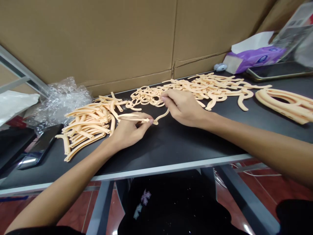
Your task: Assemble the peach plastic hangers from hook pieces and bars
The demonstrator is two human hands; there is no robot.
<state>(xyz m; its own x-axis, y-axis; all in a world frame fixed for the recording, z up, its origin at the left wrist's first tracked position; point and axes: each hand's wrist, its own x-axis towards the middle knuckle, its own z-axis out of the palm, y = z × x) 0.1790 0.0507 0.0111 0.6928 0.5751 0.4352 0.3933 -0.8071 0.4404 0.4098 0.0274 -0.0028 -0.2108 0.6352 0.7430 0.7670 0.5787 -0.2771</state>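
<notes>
My left hand (pixel 130 130) is closed on a cream plastic piece (pixel 129 116) whose thin curved strips stick out to the left over the knuckles. My right hand (pixel 182 106) pinches the upper end of a wavy cream strip (pixel 162 116). The strip's lower end meets the left fingertips; whether it is joined to the held piece cannot be told. Left of the left hand lies a heap of straight and curved cream pieces (pixel 89 122). Behind the right hand spreads a pile of curved cream pieces (pixel 202 86), with ring-like ones (pixel 146 95) at its left end.
Larger cream curved parts (pixel 286 104) lie at the right. Behind them are a dark tablet-like device (pixel 281 70) and a purple tissue pack (pixel 259 59). Crumpled clear plastic (pixel 63 99) and a black phone (pixel 40 147) are at the left. A cardboard wall (pixel 117 39) stands behind the black table (pixel 171 143).
</notes>
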